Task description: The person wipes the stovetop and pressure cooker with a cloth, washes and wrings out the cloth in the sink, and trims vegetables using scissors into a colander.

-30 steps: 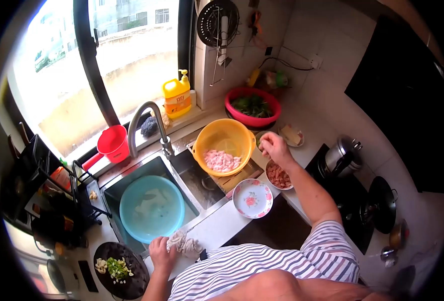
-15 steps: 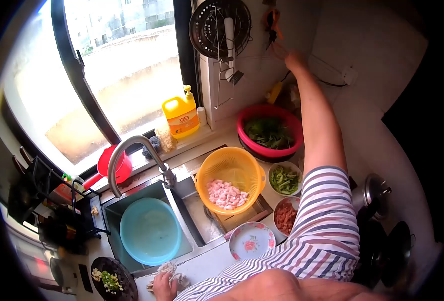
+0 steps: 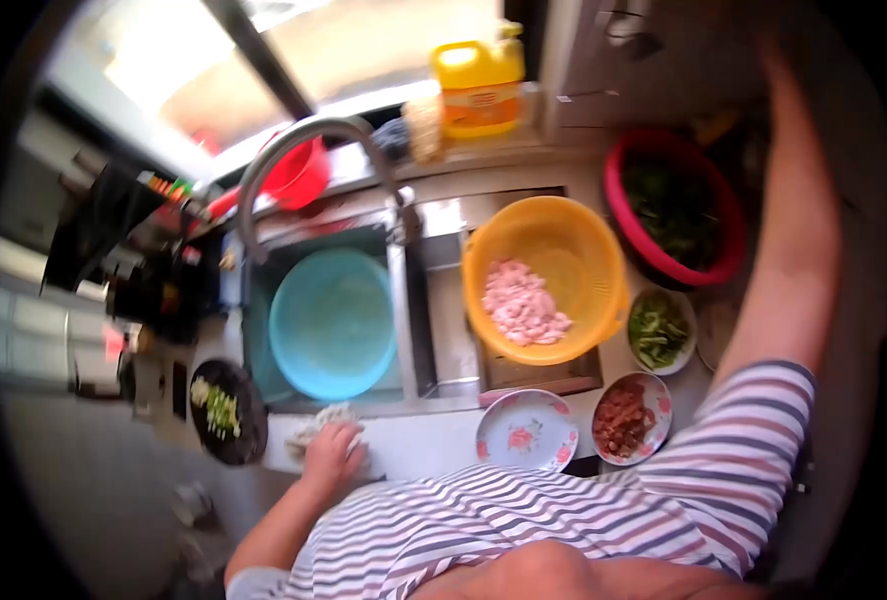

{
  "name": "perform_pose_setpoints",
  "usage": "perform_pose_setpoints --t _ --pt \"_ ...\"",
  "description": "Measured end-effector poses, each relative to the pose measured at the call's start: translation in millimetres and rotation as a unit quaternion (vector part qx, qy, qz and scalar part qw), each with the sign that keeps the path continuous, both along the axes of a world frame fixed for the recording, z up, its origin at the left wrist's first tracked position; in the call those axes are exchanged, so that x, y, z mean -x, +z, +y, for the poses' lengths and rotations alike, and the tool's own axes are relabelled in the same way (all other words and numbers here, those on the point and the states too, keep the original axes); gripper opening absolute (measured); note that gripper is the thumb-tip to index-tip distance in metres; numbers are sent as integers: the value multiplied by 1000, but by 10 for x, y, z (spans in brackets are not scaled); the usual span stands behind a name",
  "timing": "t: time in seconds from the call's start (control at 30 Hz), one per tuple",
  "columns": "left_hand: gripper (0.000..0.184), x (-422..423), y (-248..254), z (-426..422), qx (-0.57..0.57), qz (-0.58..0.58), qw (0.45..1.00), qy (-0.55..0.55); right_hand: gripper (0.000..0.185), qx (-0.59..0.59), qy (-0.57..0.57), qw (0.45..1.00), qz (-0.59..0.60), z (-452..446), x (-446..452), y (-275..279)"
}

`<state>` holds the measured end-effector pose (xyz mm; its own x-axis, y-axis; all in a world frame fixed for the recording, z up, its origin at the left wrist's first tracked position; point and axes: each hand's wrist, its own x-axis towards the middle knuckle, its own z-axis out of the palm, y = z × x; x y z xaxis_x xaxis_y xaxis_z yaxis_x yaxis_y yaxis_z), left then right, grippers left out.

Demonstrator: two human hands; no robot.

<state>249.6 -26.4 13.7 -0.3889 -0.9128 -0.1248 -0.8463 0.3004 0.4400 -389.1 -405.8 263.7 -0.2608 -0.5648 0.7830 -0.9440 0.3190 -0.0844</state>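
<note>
The person's left hand [image 3: 333,455] rests on a pale crumpled cloth [image 3: 313,420], which lies on the counter [image 3: 413,450] just in front of the sink, near its left end. The fingers lie over the cloth, but it is not possible to tell whether they grip it or only press on it. The right arm, in a striped short sleeve [image 3: 753,420], stretches far up past the bowls toward the wall at the upper right. The right hand [image 3: 768,45] is dark and blurred at the top edge of the view, so whether it is spread or closed, and what it may hold, cannot be told. In the left sink compartment sits a light blue basin [image 3: 333,325], with the curved faucet [image 3: 313,128] rising behind it. To the right, a yellow colander [image 3: 573,250] with pale pink meat [image 3: 523,303] gathered in its lower left part sits over a wooden board [image 3: 553,375]. In front of the board is a flowered plate [image 3: 525,433], and just right of that a bowl of reddish-brown meat [image 3: 623,417]. Behind this bowl stands another of cut green vegetables [image 3: 658,330], and farther back a red basin [image 3: 728,265] of leafy greens. At the left, a dark round board [image 3: 251,425] carries chopped green and pale pieces [image 3: 221,410].
</note>
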Motion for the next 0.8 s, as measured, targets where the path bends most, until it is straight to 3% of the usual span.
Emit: perform_pose_setpoints --t 0.17,0.3,0.4,0.43,0.47,0.5,0.53,0.6,0.67,0.7,0.77,0.8 --pt "21 -52 -98 35 -41 58 997 34 17 50 86 994 -45 414 7 125" --pt "21 -169 -374 -3 -92 106 988 59 17 238 190 908 -289 1580 -25 51" --pt "20 -140 -357 -28 -123 120 983 62 24 200 164 839 -478 2152 -94 -572" --pt "20 -127 -374 -33 -112 125 985 32 37 101 101 873 -466 2267 180 -940" --pt "20 -128 -355 -34 -92 127 988 12 50 -128 -194 942 -241 2359 748 -1787" --pt "20 -114 -314 -34 -85 120 989 -5 55 -214 -242 916 -236 2469 680 -2036" --pt "20 -92 -291 -40 -84 118 990 0 49 -247 -295 884 -265 2531 779 -2393" --pt "18 -71 -179 -5 -65 95 993 -21 56 -273 -297 876 -263 2629 1142 -3023" --pt "16 -70 -41 40 -57 89 994 -11 51 -143 -183 792 -564 2506 1088 -3264" --pt "16 -115 -56 94 -60 70 996 0 51 -151 -177 792 -565 2434 1011 -3250" --pt "16 -159 -171 118 -64 56 996 0 48 -202 -314 870 -321 2454 967 -3127" --pt "15 -206 -252 188 -48 62 997 18 48 -204 -309 870 -324 2399 920 -2993"
